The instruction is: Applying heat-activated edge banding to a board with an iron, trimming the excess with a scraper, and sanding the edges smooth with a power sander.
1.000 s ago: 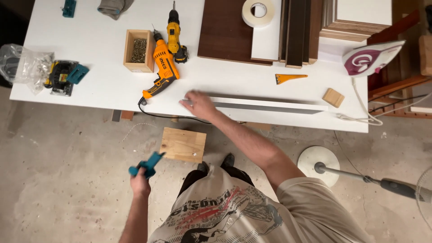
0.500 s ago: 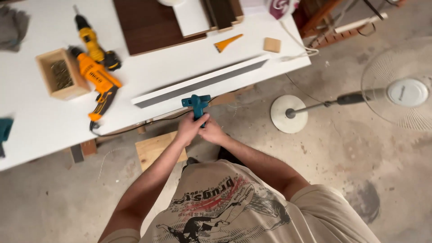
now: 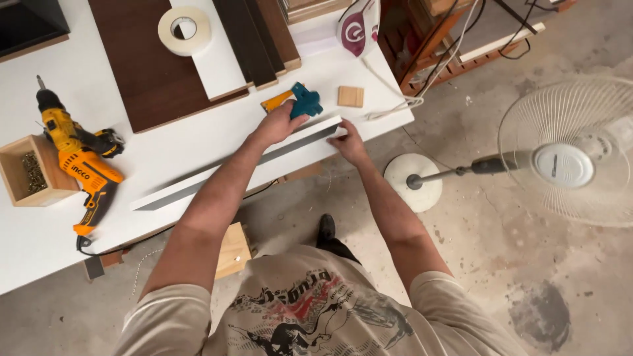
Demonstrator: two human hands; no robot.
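Both hands at strip (image 3: 237, 168) end (left (image 3: 277, 124) apparently gripping teal tool (image 3: 306, 101)).

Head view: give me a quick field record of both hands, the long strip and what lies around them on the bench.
left hand: grips a teal tool at the far end of the strip
right hand: fingers on the strip's end near the table edge
long strip: white and grey, lying flat along the front of the white table
beside the tool: orange wedge, small wooden square
left part of table: orange drill, yellow drill, wooden box of screws
back: tape roll, dark boards
floor: standing fan
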